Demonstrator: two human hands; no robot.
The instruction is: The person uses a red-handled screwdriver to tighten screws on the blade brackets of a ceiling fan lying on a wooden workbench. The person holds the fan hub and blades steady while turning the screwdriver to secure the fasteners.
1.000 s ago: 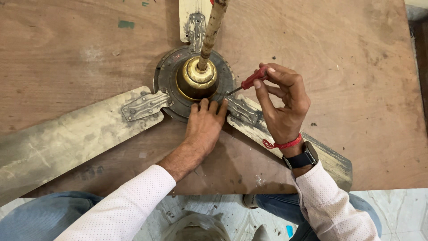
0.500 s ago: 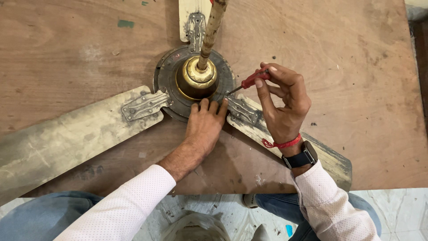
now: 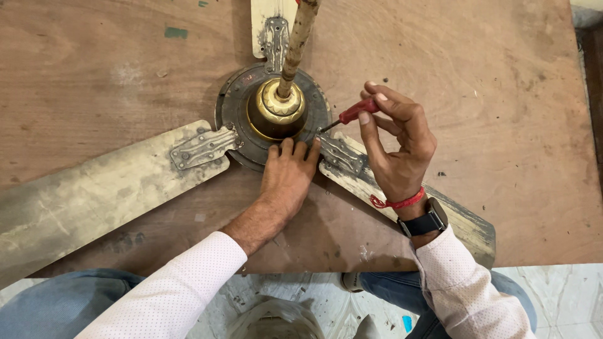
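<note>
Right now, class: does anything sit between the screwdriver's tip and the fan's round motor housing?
Nothing visible does. The right hand holds the red-handled screwdriver with its tip at the rim of the motor housing, beside the blade bracket. The left hand rests on the near rim, clear of the tip.

Only a dark, blank rectangular smartwatch screen (image 3: 425,221) on the right wrist; no packages, labels, signs.

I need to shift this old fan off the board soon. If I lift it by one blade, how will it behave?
The fan probably feels heavy at the middle: its metal motor hub is bulky. A blade is long, thin and held by a small bracket, so it may flex. The rod standing from the hub could make it tip.
</note>
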